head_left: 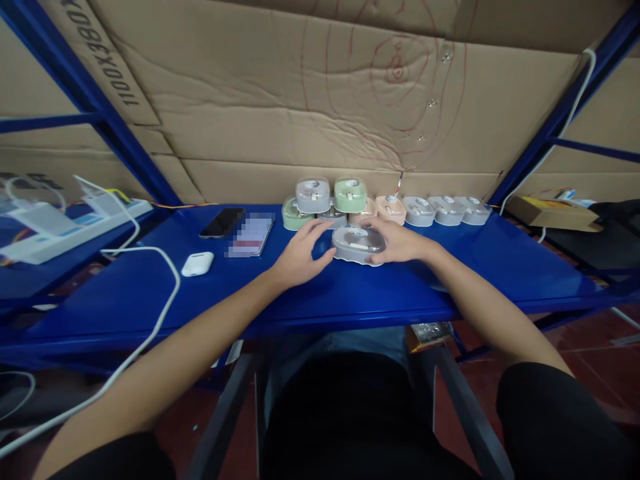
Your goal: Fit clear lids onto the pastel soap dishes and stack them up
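Observation:
A grey rounded box with a clear lid [357, 248] sits low over the blue shelf in front of me; I cannot tell whether it is lifted. My right hand [403, 241] grips its right side, thumb in front and fingers behind. At its left edge is my left hand [303, 257], with thumb and fingers spread apart; the thumb tip comes close to the box or touches it. Behind stand similar boxes: a grey one [313, 195] and a green one [351, 195] stacked on others, then a peach box [391, 209] and several grey boxes [449, 210] in a row rightward.
To the left lie a white earphone case [197, 264], a dark phone [223, 223] and a phone with a blurred screen [250, 235]. A power strip [75, 230] and a white cable [170, 287] are further left. Cardboard [240, 133] backs the blue shelf [310, 303].

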### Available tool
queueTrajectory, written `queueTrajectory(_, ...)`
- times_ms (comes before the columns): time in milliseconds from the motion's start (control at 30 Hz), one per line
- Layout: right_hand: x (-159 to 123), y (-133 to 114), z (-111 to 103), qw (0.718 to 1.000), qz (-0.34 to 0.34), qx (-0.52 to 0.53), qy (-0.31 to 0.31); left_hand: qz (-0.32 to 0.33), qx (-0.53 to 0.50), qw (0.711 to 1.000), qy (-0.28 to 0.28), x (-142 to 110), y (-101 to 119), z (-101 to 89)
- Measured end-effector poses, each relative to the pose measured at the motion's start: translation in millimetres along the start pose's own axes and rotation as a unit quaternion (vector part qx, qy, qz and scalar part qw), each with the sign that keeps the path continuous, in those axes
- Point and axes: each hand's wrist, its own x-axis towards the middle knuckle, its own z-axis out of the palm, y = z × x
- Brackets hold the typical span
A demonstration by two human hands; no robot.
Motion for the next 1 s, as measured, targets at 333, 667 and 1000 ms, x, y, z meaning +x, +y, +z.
queueTrajectory(333,-3,22,-10,0.997,-0.021,0.041,-0.061,0.114,0.149,0.976,-0.111,1,29,-15.8)
queueTrajectory(667,-4,16,-14,0.996,-0.02,0.059,-0.068,0.126,0.175,0.969,-0.122,1,27,-15.6)
queueTrajectory(1000,5,-3,17,0.998,-0.035,0.054,0.018,-0.011,-0.017,0.994,-0.104,-5,8,-0.3)
